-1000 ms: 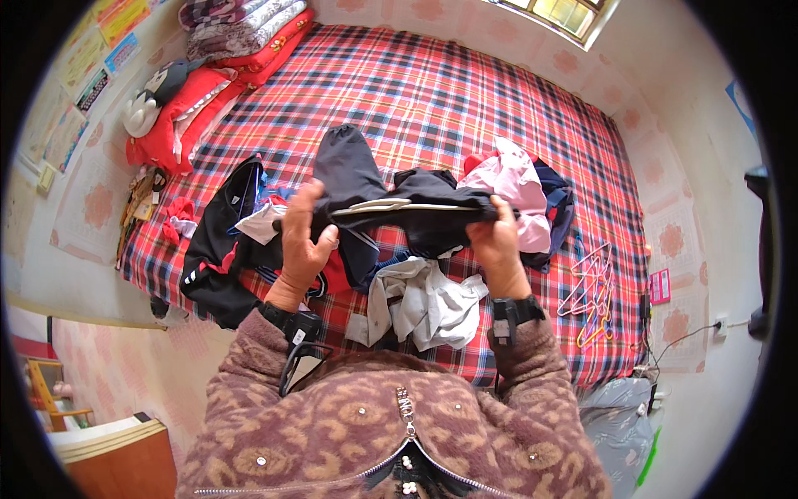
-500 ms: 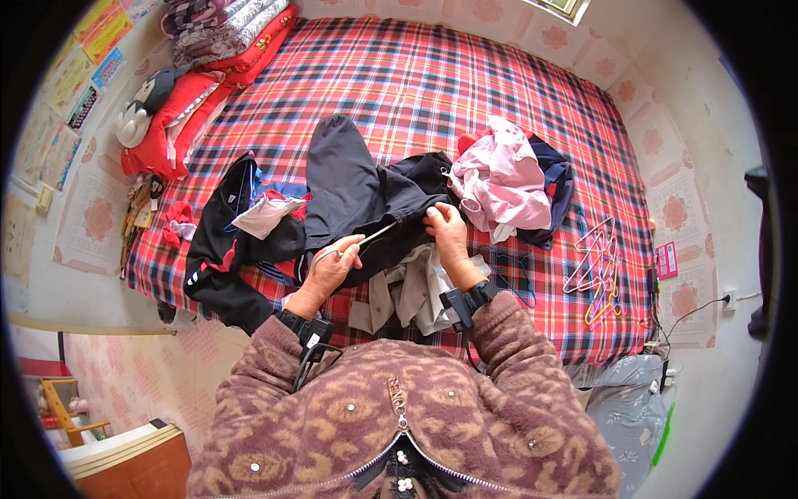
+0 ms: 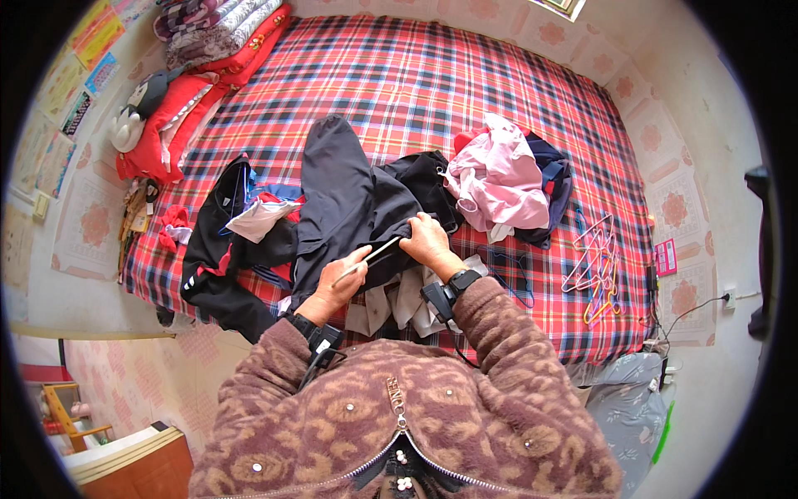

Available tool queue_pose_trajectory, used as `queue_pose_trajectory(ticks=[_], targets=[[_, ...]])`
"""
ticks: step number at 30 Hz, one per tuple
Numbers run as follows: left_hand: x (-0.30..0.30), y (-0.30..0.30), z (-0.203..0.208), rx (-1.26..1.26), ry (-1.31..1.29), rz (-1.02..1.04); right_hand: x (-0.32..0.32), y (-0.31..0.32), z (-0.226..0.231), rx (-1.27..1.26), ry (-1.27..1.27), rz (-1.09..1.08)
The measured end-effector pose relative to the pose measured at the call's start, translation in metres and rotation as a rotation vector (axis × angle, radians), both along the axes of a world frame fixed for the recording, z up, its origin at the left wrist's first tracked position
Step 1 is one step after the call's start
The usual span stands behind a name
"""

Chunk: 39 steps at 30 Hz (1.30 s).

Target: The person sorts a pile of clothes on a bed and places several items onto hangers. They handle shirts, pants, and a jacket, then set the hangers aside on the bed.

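Note:
Black trousers (image 3: 334, 187) lie spread in front of me on the bed, one leg pointing away. My left hand (image 3: 339, 281) is closed around a thin pale strip (image 3: 378, 252), which runs straight toward my right hand; whether it is a cord or a rod I cannot tell. With closed fingers, my right hand (image 3: 427, 242) grips the near edge of the black trousers, by the strip's far end. Under and beside my wrists lie crumpled light grey clothes (image 3: 407, 303). A black jacket-like garment (image 3: 218, 279) with red parts is left of my left hand.
A plaid-covered bed (image 3: 399, 75) fills the middle. On it are a pile with a pink garment (image 3: 499, 179), several hangers (image 3: 594, 258) at right, and folded bedding (image 3: 220, 41) at far left. A cable (image 3: 694, 312) hangs by the right wall. Cabled black bands circle both my wrists.
Both hands have moved nearer to me and slightly apart in angle, the right one leftward with the trousers' edge. The pale strip has come lower along with my left hand.

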State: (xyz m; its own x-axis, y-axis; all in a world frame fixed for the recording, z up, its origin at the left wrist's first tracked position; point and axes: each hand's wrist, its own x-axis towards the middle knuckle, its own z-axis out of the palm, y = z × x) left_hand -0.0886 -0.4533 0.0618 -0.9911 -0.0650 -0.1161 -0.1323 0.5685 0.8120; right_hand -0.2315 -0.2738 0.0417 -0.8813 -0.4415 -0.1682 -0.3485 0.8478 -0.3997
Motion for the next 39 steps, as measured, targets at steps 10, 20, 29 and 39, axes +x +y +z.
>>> queue_pose_trajectory(ticks=[10, 20, 29, 39], targets=[[0.010, 0.006, -0.010, -0.252, 0.230, -0.108, -0.050, 0.053, -0.057, -0.121, -0.099, -0.349], [0.013, -0.029, 0.013, -0.034, 0.133, -0.068, -0.040, 0.051, -0.062, -0.802, -0.925, -0.540], [-0.002, -0.049, 0.061, 0.774, 0.275, 0.267, -0.031, 0.054, -0.104, -0.052, -0.085, 0.775], [-0.026, -0.053, 0.043, 0.643, 0.041, 0.206, 0.024, 0.017, 0.062, -0.573, 0.281, 0.447]])
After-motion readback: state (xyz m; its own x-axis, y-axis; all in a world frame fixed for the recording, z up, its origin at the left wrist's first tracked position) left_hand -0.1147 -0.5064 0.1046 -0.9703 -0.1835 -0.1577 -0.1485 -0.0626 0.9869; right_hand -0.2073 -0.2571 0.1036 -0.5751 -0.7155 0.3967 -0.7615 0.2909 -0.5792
